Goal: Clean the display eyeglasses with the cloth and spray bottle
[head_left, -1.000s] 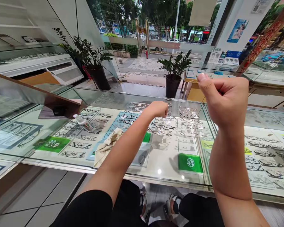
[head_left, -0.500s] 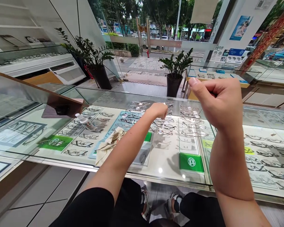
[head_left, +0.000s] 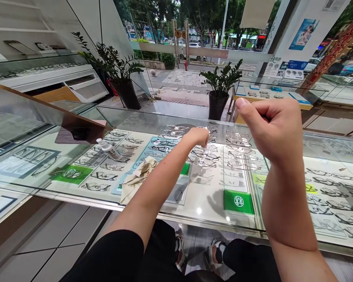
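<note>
Spanning the whole width of the view, a glass counter (head_left: 194, 213) shelters rows of frames (head_left: 202, 156) laid flat on pale trays, spaced apart so each pair can be seen through the top. Two potted plants (head_left: 220, 88) stand on the floor beyond it, by the shop's glass front. Inside the case, green cards (head_left: 238, 201) lie at the near ends of the trays, facing whoever stands over them. A crumpled cloth (head_left: 137, 178) lies on the glass just left of the person's forearm, and a small bottle (head_left: 108, 148) lies on its side further left; both are close at hand, which suits wiping lenses.

The person's right hand (head_left: 275, 127) is raised well above the counter, curled into a loose fist with the thumb pressed along the forefinger; whether anything is pinched there cannot be told. The left hand (head_left: 197, 136) reaches far across the glass, fingers bunched narrowly over something small and pale at the fingertips, too small to identify, directly above the middle rows of frames. The arm is stretched because that spot sits near the far edge.
</note>
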Demonstrator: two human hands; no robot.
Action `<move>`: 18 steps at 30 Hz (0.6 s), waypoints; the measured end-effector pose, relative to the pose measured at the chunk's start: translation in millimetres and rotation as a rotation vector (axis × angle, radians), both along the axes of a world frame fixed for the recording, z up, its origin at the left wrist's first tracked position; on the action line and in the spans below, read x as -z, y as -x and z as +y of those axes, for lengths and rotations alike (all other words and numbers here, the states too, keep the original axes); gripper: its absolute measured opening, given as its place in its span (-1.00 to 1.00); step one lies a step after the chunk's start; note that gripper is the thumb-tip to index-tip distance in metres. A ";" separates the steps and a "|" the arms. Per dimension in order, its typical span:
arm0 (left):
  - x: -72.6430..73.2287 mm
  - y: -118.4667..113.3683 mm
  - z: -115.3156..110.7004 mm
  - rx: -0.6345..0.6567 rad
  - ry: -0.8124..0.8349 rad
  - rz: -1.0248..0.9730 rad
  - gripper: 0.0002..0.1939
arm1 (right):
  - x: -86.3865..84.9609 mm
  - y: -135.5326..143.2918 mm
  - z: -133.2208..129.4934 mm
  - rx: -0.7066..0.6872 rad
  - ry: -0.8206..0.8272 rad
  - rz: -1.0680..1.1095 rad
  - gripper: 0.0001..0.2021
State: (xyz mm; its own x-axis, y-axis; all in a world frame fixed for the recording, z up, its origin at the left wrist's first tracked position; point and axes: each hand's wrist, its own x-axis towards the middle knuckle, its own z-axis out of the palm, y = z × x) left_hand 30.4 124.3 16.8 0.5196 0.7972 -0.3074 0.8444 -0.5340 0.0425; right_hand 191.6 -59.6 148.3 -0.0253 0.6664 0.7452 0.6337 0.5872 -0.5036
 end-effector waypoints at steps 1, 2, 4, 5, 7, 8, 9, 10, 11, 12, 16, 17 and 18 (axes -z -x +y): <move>-0.9 1.1 0.2 -0.006 -0.009 -0.004 -0.74 | -0.2 0.0 0.0 0.001 0.000 -0.002 -0.38; -2.0 2.1 0.3 -0.012 -0.015 -0.006 -0.75 | -0.4 -0.1 0.0 0.001 -0.001 -0.003 -0.38; -4.6 3.7 -0.1 -0.027 -0.003 -0.004 -0.75 | -1.0 -0.3 0.1 0.000 -0.004 -0.004 -0.38; -6.0 4.3 -0.6 -0.034 0.011 -0.003 -0.75 | -1.2 -0.4 0.2 -0.002 -0.004 -0.006 -0.38; -9.2 5.3 -1.6 -0.043 0.022 -0.009 -0.76 | -1.6 -0.5 0.2 -0.009 0.000 -0.011 -0.37; -10.9 6.0 -2.0 -0.053 0.010 -0.019 -0.77 | -1.6 -0.5 0.1 -0.013 0.002 -0.010 -0.37; -12.5 6.8 -2.3 -0.068 -0.017 -0.038 -0.77 | -1.5 -0.5 0.0 -0.016 0.001 -0.004 -0.37; -13.8 7.7 -2.3 -0.086 -0.056 -0.067 -0.78 | -1.2 -0.4 -0.2 -0.020 -0.005 0.009 -0.36; -14.7 8.8 -2.1 -0.110 -0.100 -0.099 -0.78 | -0.9 -0.2 -0.4 -0.027 -0.015 0.026 -0.36; -15.1 9.8 -1.8 -0.134 -0.139 -0.130 -0.78 | -0.5 0.0 -0.5 -0.034 -0.027 0.046 -0.36; -10.1 12.2 1.4 -0.168 -0.200 -0.176 -0.76 | 1.4 1.7 -0.2 -0.056 -0.098 0.135 -0.35; -7.6 12.2 2.4 -0.167 -0.197 -0.171 -0.76 | 1.7 2.1 0.1 -0.059 -0.118 0.158 -0.35; -5.0 12.1 3.5 -0.164 -0.192 -0.163 -0.76 | 1.9 2.5 0.4 -0.061 -0.132 0.178 -0.35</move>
